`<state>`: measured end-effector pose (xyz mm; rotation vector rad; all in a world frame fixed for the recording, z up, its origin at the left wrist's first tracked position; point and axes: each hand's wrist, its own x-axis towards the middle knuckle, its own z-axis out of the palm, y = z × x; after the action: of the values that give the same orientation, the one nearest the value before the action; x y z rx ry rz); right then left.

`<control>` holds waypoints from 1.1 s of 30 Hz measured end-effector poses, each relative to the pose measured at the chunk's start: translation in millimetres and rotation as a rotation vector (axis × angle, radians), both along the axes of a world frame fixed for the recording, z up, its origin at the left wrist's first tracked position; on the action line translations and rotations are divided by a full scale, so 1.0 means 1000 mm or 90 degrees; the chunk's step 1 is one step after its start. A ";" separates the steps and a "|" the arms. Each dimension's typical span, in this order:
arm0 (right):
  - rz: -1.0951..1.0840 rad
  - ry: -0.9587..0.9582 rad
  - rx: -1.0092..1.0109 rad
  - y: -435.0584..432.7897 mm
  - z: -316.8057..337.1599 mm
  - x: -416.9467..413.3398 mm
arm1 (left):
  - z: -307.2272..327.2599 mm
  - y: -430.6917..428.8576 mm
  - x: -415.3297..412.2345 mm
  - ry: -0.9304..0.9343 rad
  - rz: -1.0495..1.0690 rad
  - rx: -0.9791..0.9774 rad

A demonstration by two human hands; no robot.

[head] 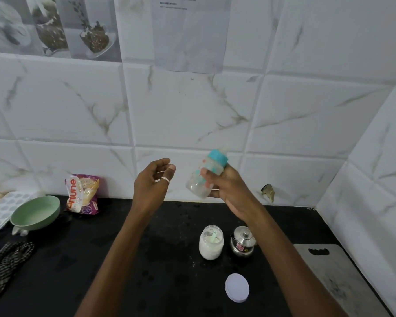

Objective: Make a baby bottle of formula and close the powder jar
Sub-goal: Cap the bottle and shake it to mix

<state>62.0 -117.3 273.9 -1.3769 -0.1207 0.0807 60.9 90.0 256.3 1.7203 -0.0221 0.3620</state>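
Gripping the baby bottle [197,181] round its clear body, the right hand [225,188] holds it up in the air over the black counter [146,248], in front of the tiled wall [192,122]. The fingers are curled round the bottle, with fingertips showing on its near side. The bottle tilts with its teal collar and teat up and to the right, and a little whitish content sits at its lower end. The left hand [152,183] hangs in the air beside it, apart from the bottle, fingers loosely curled and holding nothing, with a white ring on one finger.

One powder jar [211,244] stands open on the counter below the right wrist, white powder inside and one pale scoop [213,237] leaning in its mouth. Its one round white lid [237,287] lies flat nearer the person, apart from the jar. One small steel pot [242,244] with a knobbed lid stands just right of the jar.

At the left sit one green bowl [36,212], one snack packet [82,194] against the wall, one pale moulded tray [0,209] and one checked cloth [5,266]. One grey cutting board [336,277] lies along the right edge, by the corner where two walls meet. Bare counter stretches between the bowl and the jar, under the forearms.
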 end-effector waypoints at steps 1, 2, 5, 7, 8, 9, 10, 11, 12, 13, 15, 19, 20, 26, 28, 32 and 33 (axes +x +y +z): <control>0.001 -0.006 0.008 -0.001 0.001 0.000 | 0.000 0.000 0.000 0.000 0.000 -0.002; -0.028 -0.007 0.069 -0.002 0.003 0.002 | 0.001 0.000 0.000 0.001 -0.001 -0.007; -0.140 -0.003 0.257 0.000 0.008 0.005 | 0.000 0.000 -0.001 -0.003 -0.001 -0.006; -0.079 0.000 0.078 0.005 0.001 0.000 | 0.000 0.000 -0.001 -0.002 0.002 -0.005; -0.026 0.011 -0.007 0.008 -0.005 -0.003 | 0.000 0.000 -0.001 -0.001 0.002 -0.004; -0.002 0.015 -0.018 0.009 -0.007 -0.004 | 0.001 0.000 -0.001 0.001 0.002 -0.002; -0.015 0.012 0.007 0.007 -0.007 -0.004 | 0.001 0.000 -0.001 0.001 0.000 -0.002; -0.050 0.016 0.102 0.006 -0.004 -0.002 | 0.001 0.000 -0.002 0.000 0.000 -0.003; -0.097 0.027 0.221 0.005 -0.001 -0.002 | 0.001 0.000 -0.003 -0.001 0.000 -0.004; -0.134 0.023 0.285 0.005 0.000 0.000 | 0.000 0.001 -0.004 -0.002 0.002 -0.003; -0.114 0.019 0.216 0.005 -0.002 0.000 | 0.001 0.002 -0.004 -0.002 0.003 -0.001; -0.039 0.015 0.088 0.002 -0.003 -0.004 | 0.002 0.001 -0.004 0.003 0.004 -0.008; -0.077 0.017 0.179 0.000 0.000 -0.003 | 0.002 0.001 -0.005 0.003 0.002 -0.009; -0.008 0.018 0.050 0.004 -0.003 -0.008 | 0.002 -0.001 -0.005 0.003 0.002 -0.007; -0.031 0.001 0.106 0.000 0.003 -0.005 | 0.002 -0.002 -0.006 0.004 -0.001 -0.013; -0.132 0.011 0.224 0.000 0.009 0.000 | 0.001 0.000 -0.006 0.002 0.002 -0.006; -0.091 0.014 0.141 0.001 0.006 -0.002 | 0.001 0.000 -0.006 0.004 0.003 -0.005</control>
<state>59.7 -115.9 279.6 -1.1594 -0.0126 -0.0367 55.3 90.3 257.6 1.7138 -0.0119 0.3607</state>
